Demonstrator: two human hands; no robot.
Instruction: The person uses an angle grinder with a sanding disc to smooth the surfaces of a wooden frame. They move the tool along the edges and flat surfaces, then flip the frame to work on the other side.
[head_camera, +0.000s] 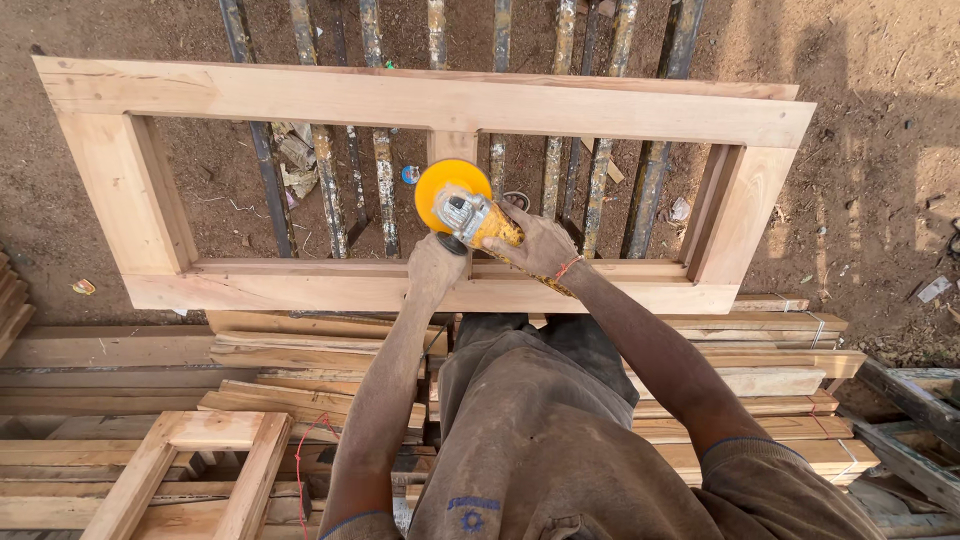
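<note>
holding a yellow grinder (468, 212) with both hands, we lean over a pale wood frame (420, 100) that lies flat on rusty metal bars (330, 190) above bare dirt. our left hand (436, 268) is clenched round the side handle, and our right hand (537, 243) wraps the grinder's body, a red thread at the wrist. the tool sits at the short middle upright of the frame, just above the near rail, with its round yellow guard (450, 180) tilted up; we cannot tell whether the disc touches the wood.

as we judge it, the main risk is the disc biting at the joint where upright meets rail and kicking toward our arms, since both hands are bare and close to it. the frame seems only to rest on the bars, with nothing seen pinning it, so a hard push could slide it. dust in the eyes is likely too. stacked planks (300, 350) lie under our knees, and a smaller frame (190, 470) lies at lower left, so the footing looks uneven.
</note>
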